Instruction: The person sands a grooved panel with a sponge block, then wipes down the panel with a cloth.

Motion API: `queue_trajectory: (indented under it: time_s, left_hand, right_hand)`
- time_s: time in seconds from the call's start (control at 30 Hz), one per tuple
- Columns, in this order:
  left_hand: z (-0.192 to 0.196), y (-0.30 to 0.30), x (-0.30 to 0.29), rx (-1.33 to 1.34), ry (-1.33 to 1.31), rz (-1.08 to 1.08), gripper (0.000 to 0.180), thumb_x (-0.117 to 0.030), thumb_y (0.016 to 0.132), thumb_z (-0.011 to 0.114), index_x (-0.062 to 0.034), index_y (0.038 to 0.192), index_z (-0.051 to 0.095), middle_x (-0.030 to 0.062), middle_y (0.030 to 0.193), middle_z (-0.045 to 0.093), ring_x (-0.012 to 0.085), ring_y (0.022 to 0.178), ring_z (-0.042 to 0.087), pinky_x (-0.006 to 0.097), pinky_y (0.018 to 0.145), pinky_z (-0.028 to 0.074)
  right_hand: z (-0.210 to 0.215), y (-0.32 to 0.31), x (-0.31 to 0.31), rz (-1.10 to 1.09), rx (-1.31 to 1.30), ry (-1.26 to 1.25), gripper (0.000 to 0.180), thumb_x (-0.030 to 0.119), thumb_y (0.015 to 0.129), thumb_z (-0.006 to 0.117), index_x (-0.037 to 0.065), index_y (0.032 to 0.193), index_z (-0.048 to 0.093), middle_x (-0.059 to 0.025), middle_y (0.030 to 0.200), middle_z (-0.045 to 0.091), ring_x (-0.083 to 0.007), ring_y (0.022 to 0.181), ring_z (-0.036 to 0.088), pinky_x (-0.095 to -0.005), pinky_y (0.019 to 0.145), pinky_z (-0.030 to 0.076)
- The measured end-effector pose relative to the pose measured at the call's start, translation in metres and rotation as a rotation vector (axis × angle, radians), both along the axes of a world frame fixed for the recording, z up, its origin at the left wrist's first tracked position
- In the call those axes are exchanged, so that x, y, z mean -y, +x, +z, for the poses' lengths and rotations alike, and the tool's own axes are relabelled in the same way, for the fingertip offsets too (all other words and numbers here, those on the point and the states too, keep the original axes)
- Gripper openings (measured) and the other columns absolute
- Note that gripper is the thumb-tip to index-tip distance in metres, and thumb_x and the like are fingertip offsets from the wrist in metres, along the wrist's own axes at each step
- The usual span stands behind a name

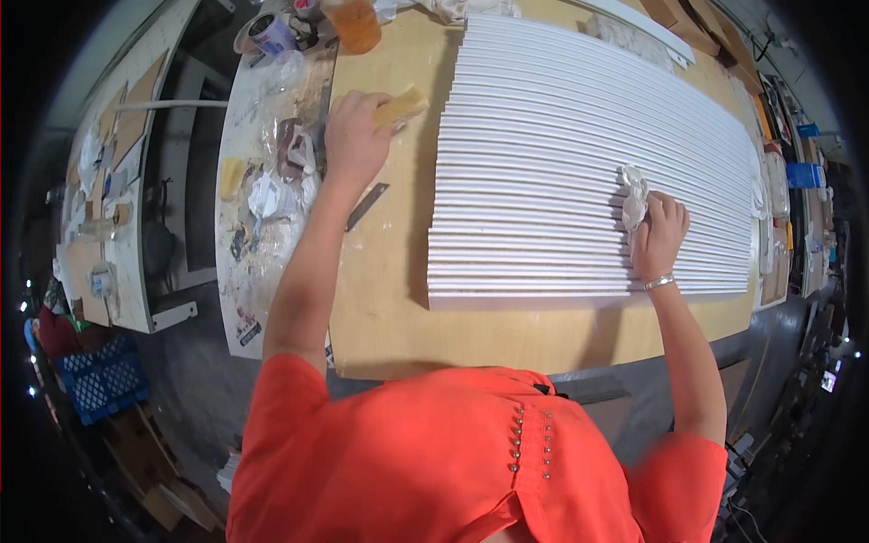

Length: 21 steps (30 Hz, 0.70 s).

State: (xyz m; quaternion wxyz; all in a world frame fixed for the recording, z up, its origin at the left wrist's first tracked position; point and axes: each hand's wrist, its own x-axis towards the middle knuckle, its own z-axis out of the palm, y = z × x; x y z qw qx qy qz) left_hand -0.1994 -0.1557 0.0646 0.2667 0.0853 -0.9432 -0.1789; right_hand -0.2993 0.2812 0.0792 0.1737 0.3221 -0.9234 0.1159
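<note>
Just below 9 o'clock, a printed scrap (247,326) lies on the stained white surface (233,276); its lettering is too small to read with any confidence. At 11 o'clock, near the rim of the view, a tub (273,34) wears a printed purple-and-white label.

Also at 11 o'clock, but nearer the centre, the left hand (358,136) grips the near end of a yellow sponge (401,109) over the bench (398,344). The sponge should be light and springy, best pinched across its broad faces.

Towards 2 o'clock, the white ribbed strips (561,154) lie side by side on the bench in one broad block. They look stiff and smooth, so probably slippery; together they would be heavy, and a single one is best taken near both ends.

Between 2 and 3 o'clock, over the strips, is a crumpled white cloth (634,199), likely limp and light, easily bunched. The right hand (661,237), at 3 o'clock, has its fingers closed on it.
</note>
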Motion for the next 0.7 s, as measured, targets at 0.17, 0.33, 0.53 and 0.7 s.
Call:
queue_trajectory:
  time_s: [0.17, 0.33, 0.53, 0.7]
  left_hand:
    - [0.006, -0.021, -0.012, 0.042, 0.077, -0.166, 0.028, -0.017, 0.073, 0.072, -0.0085, 0.099, 0.067, 0.0115, 0.098, 0.062, 0.0331, 0.098, 0.056, 0.044, 0.085, 0.044]
    - [0.017, -0.034, 0.001, 0.024, 0.062, -0.128, 0.029, -0.017, 0.074, 0.073, -0.006, 0.1, 0.066, 0.0121, 0.099, 0.062, 0.0318, 0.098, 0.056, 0.04, 0.087, 0.045]
    - [0.009, -0.047, 0.015, 0.062, 0.034, -0.054, 0.03, -0.014, 0.075, 0.072, -0.0059, 0.102, 0.065, 0.0104, 0.101, 0.061, 0.0303, 0.103, 0.055, 0.04, 0.089, 0.044]
    - [0.019, -0.05, -0.001, 0.044, 0.01, -0.343, 0.032, -0.011, 0.073, 0.072, -0.0058, 0.104, 0.063, 0.0105, 0.101, 0.062, 0.0315, 0.101, 0.056, 0.04, 0.087, 0.045]
  right_hand:
    - [0.0, -0.001, -0.001, 0.011, 0.013, 0.006, 0.037, 0.005, 0.071, 0.048, 0.004, 0.107, 0.059, -0.012, 0.111, 0.057, -0.0341, 0.105, 0.047, -0.0476, 0.099, 0.031]
    - [0.001, 0.001, 0.001, 0.016, 0.037, -0.007, 0.038, 0.005, 0.07, 0.048, 0.002, 0.106, 0.059, -0.014, 0.11, 0.056, -0.0346, 0.104, 0.047, -0.0479, 0.097, 0.031]
    - [0.001, 0.003, 0.001, -0.015, 0.044, 0.016, 0.041, 0.003, 0.07, 0.047, 0.0, 0.109, 0.058, -0.0172, 0.109, 0.051, -0.0365, 0.104, 0.046, -0.0473, 0.096, 0.031]
    - [-0.001, 0.003, -0.001, -0.013, 0.046, -0.003, 0.039, 0.003, 0.07, 0.049, 0.001, 0.108, 0.059, -0.0174, 0.107, 0.049, -0.0364, 0.103, 0.045, -0.0475, 0.096, 0.031]
